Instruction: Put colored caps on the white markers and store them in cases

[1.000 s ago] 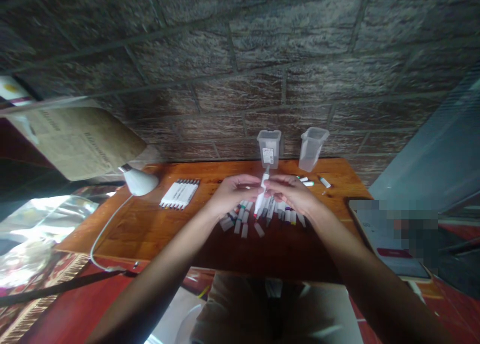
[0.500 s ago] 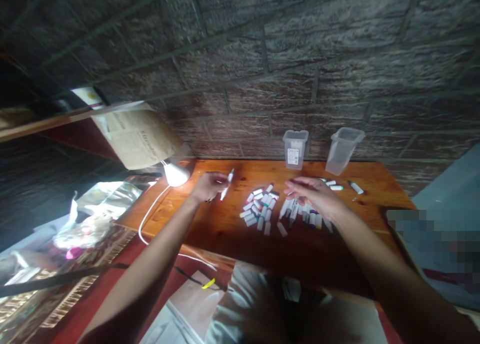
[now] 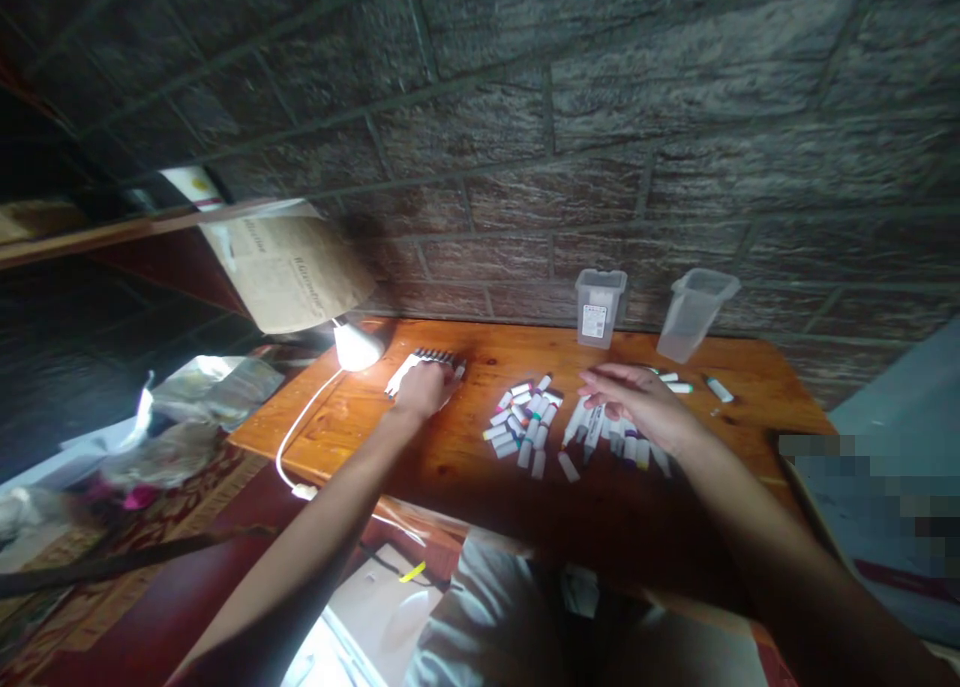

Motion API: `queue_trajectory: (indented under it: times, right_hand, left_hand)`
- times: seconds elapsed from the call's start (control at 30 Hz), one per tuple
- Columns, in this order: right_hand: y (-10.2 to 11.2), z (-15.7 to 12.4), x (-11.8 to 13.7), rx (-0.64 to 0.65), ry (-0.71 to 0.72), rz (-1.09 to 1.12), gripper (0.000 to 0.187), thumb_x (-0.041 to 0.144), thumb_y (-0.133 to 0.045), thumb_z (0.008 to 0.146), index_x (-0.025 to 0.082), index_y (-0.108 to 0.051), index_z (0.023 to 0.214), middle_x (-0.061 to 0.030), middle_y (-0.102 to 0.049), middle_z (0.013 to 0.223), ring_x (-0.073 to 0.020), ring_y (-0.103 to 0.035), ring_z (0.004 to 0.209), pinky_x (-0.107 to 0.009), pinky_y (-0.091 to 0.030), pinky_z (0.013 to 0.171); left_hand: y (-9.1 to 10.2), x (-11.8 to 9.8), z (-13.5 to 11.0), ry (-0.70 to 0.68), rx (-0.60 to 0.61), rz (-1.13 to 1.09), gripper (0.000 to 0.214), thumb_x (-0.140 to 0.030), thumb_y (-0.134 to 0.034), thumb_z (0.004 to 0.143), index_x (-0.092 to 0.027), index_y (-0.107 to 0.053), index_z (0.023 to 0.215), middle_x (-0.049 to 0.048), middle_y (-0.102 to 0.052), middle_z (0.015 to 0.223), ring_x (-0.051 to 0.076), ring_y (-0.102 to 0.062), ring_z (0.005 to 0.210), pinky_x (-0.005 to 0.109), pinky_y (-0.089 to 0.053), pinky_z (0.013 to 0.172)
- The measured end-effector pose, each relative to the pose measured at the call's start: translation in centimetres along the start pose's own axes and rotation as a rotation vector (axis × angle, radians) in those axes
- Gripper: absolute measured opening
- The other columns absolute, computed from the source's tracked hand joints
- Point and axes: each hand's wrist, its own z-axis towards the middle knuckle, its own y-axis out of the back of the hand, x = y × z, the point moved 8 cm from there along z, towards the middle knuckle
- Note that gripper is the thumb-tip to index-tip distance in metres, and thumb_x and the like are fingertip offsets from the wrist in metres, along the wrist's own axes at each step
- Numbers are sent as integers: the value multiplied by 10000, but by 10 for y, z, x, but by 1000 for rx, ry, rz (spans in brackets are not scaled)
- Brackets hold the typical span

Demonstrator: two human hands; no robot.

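Observation:
White markers with dark ends (image 3: pixel 433 354) lie side by side in a row at the left of the wooden table (image 3: pixel 480 497). My left hand (image 3: pixel 422 389) is over this row, its fingers closed on a white marker (image 3: pixel 458 371) at the row's right end; the hand covers part of it. My right hand (image 3: pixel 630 395) is held over the right part of a loose pile, fingers stretched out and nothing seen in them. Below it lie several white markers (image 3: pixel 592 430). Between the hands, more white markers with coloured ends (image 3: pixel 534 429) are heaped.
Two clear plastic containers, one labelled (image 3: pixel 598 317) and one tilted-looking (image 3: pixel 694 317), stand by the brick wall. A few markers (image 3: pixel 718 389) lie at the right. A lamp (image 3: pixel 356 347) with a paper shade and white cord (image 3: pixel 282 442) occupies the left end.
My left hand has brought the marker down and left to the row, turning so its back faces up. My right hand stays over the pile, nearly unmoved. The view has shifted slightly.

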Motion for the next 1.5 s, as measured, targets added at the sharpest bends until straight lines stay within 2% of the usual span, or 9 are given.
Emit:
queue_trajectory:
  times: [0.17, 0.43, 0.77, 1.07, 1.17, 1.23, 1.3, 1.37, 1.5]
  right_hand:
    - [-1, -1, 2, 3, 11, 31, 308, 422, -842, 718, 186, -755, 896, -72, -777, 860, -127, -691, 657, -187, -384, 481]
    - [-1, -2, 4, -15, 12, 36, 345, 435, -854, 686, 176, -759, 894, -67, -766, 829, -120, -659, 629, -192, -370, 469]
    - [-1, -1, 3, -1, 24, 28, 338, 431, -849, 705, 174, -761, 906, -50, -750, 803, -85, -607, 590, -180, -340, 456]
    - [1, 0, 2, -8, 19, 29, 307, 424, -847, 712, 187, -762, 888, -37, -742, 791, -76, -575, 570, -190, -316, 453]
    - [1, 0, 0, -9, 10, 26, 319, 427, -849, 707, 183, -761, 894, -39, -741, 794, -76, -575, 575, -188, -317, 456]
    - [0, 0, -1, -9, 9, 16, 327, 433, -849, 706, 179, -760, 892, -41, -740, 791, -77, -578, 581, -188, -318, 460]
    - [1, 0, -2, -13, 9, 6, 335, 444, -847, 704, 177, -758, 887, -40, -738, 783, -78, -577, 581, -190, -318, 463]
    - [2, 1, -1, -21, 16, -1, 345, 455, -844, 702, 177, -757, 887, -39, -735, 774, -80, -575, 579, -193, -318, 465]
    - [12, 1, 6, -67, 45, 6, 366, 473, -842, 690, 180, -757, 893, -45, -737, 789, -85, -580, 586, -192, -300, 459]
  left_hand:
    - [10, -4, -5, 31, -23, 81, 330, -462, -531, 879, -239, -773, 900, 111, -752, 945, 290, -673, 917, 332, -474, 762]
    - [13, 0, -5, 70, -23, 98, 392, -428, -525, 896, -216, -709, 1169, 135, -742, 1051, 319, -675, 998, 348, -490, 786]
    - [3, 18, 2, 101, -17, 45, 421, -523, -505, 897, -226, -711, 1112, 117, -750, 987, 302, -693, 918, 334, -492, 727]
    - [8, 20, -3, 61, -146, -77, 460, -574, -470, 908, -197, -717, 998, 133, -740, 913, 306, -692, 860, 340, -479, 692]
    - [8, 3, -4, -16, -192, -149, 499, -539, -384, 962, -163, -709, 1005, 147, -741, 931, 289, -691, 878, 358, -496, 771]
    - [3, -21, -4, -118, -177, -216, 532, -520, -329, 992, -147, -704, 1048, 142, -750, 979, 265, -697, 908, 359, -506, 847]
    - [-7, -51, -6, -260, -124, -294, 540, -527, -314, 1006, -165, -671, 1189, 111, -734, 1162, 224, -688, 1042, 320, -500, 942]
    - [-18, -79, -9, -381, -67, -348, 577, -538, -294, 1015, -186, -556, 1390, 89, -626, 1396, 208, -593, 1265, 315, -451, 1061]
    - [-38, -115, -19, -572, 78, -435, 634, -537, -271, 1025, -161, -414, 1515, 101, -419, 1584, 212, -374, 1470, 369, -304, 1213]
